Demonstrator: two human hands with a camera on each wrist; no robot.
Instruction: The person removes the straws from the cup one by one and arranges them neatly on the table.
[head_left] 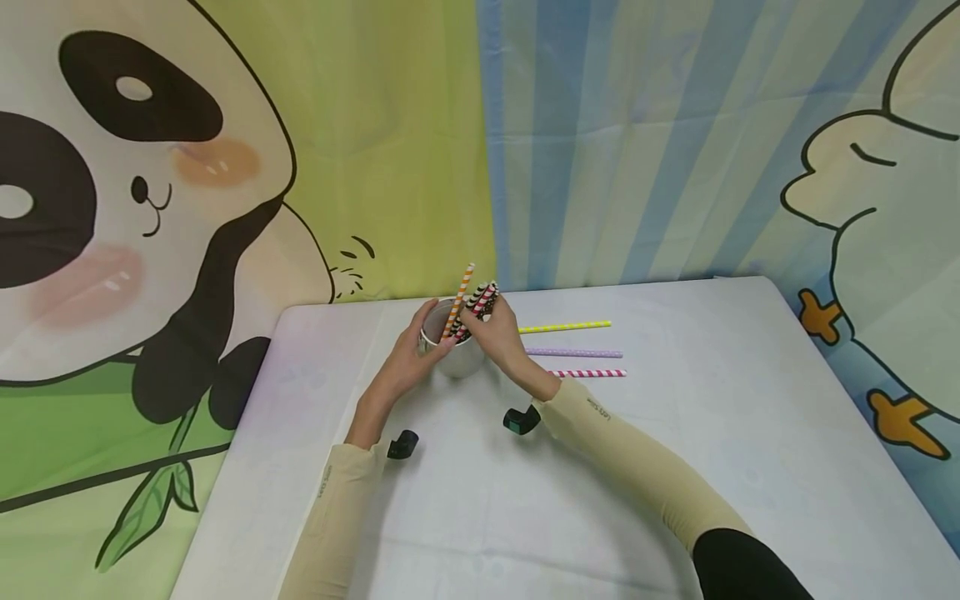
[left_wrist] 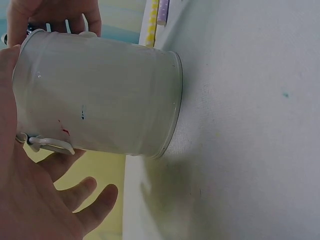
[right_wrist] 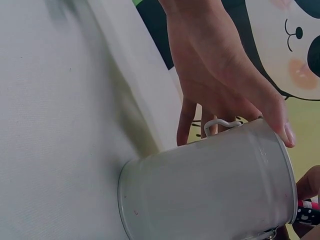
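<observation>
A white metal bucket [head_left: 461, 362] with small side handles stands upright near the table's back edge. My left hand [head_left: 407, 360] grips its left side, the thumb at the rim, as the right wrist view also shows for that hand [right_wrist: 225, 65]. Out of the bucket's mouth lean an orange-striped straw [head_left: 460, 298] and a bunch of black-patterned and red-striped straws. My right hand [head_left: 501, 337] pinches that bunch at the rim's right side. In the left wrist view the bucket [left_wrist: 100, 92] hides most of the straws and part of the right hand [left_wrist: 60, 15].
Right of the bucket lie a yellow straw [head_left: 566, 327], a purple dotted straw [head_left: 577, 353] and a red-striped straw [head_left: 592, 373] on the white table [head_left: 705, 375]. Printed curtains [head_left: 405, 150] hang behind the table. A black object [head_left: 403, 444] shows beside each wrist.
</observation>
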